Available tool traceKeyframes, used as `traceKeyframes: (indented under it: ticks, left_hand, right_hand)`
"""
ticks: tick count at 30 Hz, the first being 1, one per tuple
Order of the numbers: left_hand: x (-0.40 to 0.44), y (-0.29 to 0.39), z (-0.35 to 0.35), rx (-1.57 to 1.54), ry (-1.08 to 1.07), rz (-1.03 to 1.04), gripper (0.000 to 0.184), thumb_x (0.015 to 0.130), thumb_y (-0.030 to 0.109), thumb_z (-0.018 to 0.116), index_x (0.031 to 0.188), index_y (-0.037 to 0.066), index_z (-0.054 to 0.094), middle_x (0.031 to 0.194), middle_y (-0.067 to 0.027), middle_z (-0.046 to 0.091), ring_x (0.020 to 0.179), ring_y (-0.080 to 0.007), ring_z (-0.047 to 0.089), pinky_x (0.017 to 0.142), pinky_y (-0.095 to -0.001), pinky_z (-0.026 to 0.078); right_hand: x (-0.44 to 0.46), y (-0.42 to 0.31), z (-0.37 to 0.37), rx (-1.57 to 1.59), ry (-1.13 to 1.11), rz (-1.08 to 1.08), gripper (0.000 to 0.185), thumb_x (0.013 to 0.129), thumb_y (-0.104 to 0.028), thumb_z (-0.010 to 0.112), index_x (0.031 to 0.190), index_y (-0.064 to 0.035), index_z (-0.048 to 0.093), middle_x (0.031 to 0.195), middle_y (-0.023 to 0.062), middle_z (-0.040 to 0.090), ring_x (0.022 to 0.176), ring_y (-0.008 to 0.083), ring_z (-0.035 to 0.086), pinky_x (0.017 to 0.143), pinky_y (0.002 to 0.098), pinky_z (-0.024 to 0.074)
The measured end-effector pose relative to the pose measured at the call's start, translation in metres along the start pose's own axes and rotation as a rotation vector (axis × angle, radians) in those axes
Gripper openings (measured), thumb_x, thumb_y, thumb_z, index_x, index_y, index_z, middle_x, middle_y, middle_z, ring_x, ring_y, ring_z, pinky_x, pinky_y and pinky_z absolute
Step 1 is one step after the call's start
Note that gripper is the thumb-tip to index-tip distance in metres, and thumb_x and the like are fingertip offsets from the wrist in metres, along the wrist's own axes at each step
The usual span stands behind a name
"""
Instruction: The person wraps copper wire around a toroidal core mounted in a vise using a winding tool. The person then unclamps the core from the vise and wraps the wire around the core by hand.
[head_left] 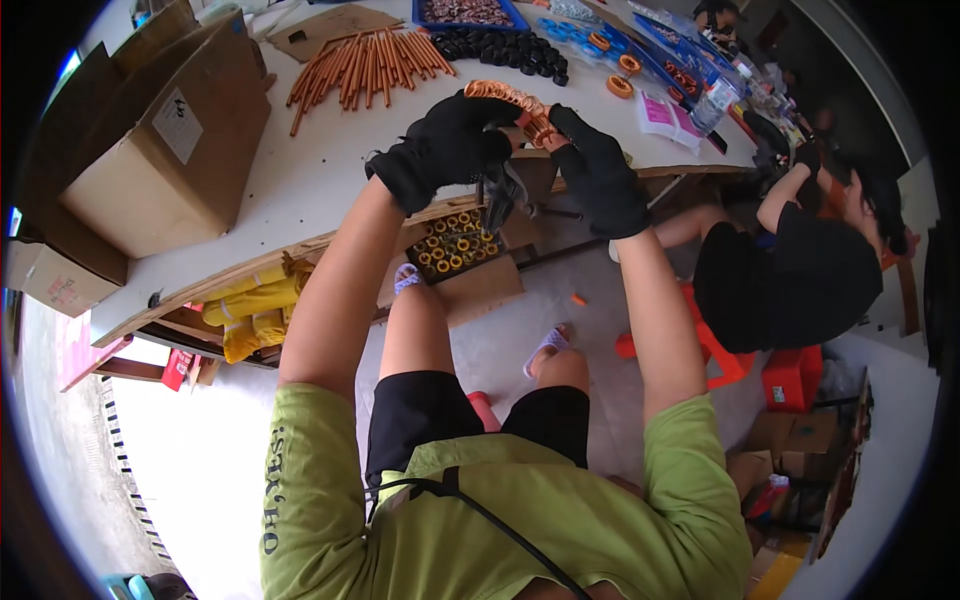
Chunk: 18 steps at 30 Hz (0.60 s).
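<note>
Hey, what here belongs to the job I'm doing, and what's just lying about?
In the job:
- copper-coloured coil, in your left hand and right hand
- probably the orange-brown rods

Seemingly lying about:
- cardboard box
- clear bottle
- pink-and-white packet

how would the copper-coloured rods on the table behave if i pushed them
The copper-coloured rods would probably roll, since they look slim and round. They are likely stiff, as each lies straight. Loosely overlapped, they may fan apart.
</note>
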<state>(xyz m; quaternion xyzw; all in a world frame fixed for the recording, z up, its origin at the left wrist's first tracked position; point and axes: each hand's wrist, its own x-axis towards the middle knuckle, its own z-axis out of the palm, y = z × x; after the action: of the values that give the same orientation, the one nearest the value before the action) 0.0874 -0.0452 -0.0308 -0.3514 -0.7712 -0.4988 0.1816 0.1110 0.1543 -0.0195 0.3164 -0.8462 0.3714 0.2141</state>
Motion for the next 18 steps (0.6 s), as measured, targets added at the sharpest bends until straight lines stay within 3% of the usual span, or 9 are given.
traceKeyframes:
  ticks: [3,6,7,13,16,18]
  left_hand:
    - [0.004,0.027,0.003,0.312,0.005,-0.069,0.040,0.071,0.038,0.070,0.092,0.004,0.062,0.081,-0.0126,0.061,0.079,-0.0263,0.059,0.071,-0.0342,0.045]
    - [0.009,0.028,0.017,0.351,0.011,-0.170,0.036,0.072,0.036,0.070,0.087,0.004,0.063,0.080,-0.0124,0.061,0.079,-0.0265,0.059,0.069,-0.0350,0.045]
    - [0.007,0.022,0.021,0.467,0.136,-0.025,0.031,0.072,0.032,0.070,0.082,0.004,0.063,0.078,-0.0127,0.060,0.076,-0.0274,0.059,0.067,-0.0347,0.045]
    - [0.008,0.019,0.014,0.356,0.084,0.114,0.024,0.074,0.024,0.069,0.084,0.004,0.062,0.078,-0.0115,0.060,0.072,-0.0273,0.059,0.063,-0.0329,0.046]
    - [0.011,0.016,0.013,0.351,0.069,0.084,0.031,0.071,0.033,0.067,0.084,0.005,0.066,0.081,-0.0158,0.061,0.075,-0.0321,0.061,0.065,-0.0367,0.048]
    - [0.009,0.014,0.016,0.298,0.103,0.039,0.028,0.072,0.032,0.067,0.082,0.006,0.066,0.080,-0.0156,0.061,0.075,-0.0320,0.061,0.064,-0.0369,0.048]
  right_hand:
    - [0.004,0.002,0.002,-0.029,0.012,-0.051,0.026,0.083,-0.007,0.051,0.109,-0.0038,0.055,0.092,0.0162,0.063,0.088,0.0293,0.061,0.074,0.0340,0.0467]
    - [0.005,0.004,0.005,-0.073,0.056,-0.123,0.023,0.083,-0.009,0.052,0.105,-0.0070,0.056,0.087,0.0167,0.062,0.084,0.0323,0.061,0.069,0.0360,0.0479]
    - [0.005,0.004,0.006,-0.080,0.074,-0.140,0.023,0.082,-0.008,0.052,0.105,-0.0074,0.056,0.087,0.0168,0.062,0.084,0.0326,0.061,0.068,0.0364,0.0480]
    - [0.002,0.009,0.010,-0.117,0.051,-0.066,0.027,0.082,-0.009,0.053,0.109,-0.0097,0.056,0.086,0.0174,0.062,0.083,0.0326,0.061,0.067,0.0379,0.0480]
    - [0.002,0.014,0.013,-0.076,0.062,-0.056,0.029,0.083,-0.009,0.054,0.112,-0.0099,0.056,0.088,0.0181,0.062,0.084,0.0325,0.061,0.069,0.0383,0.0478]
    - [0.001,0.017,0.015,-0.057,0.086,-0.069,0.029,0.084,-0.010,0.053,0.112,-0.0088,0.055,0.089,0.0187,0.062,0.085,0.0325,0.060,0.070,0.0383,0.0478]
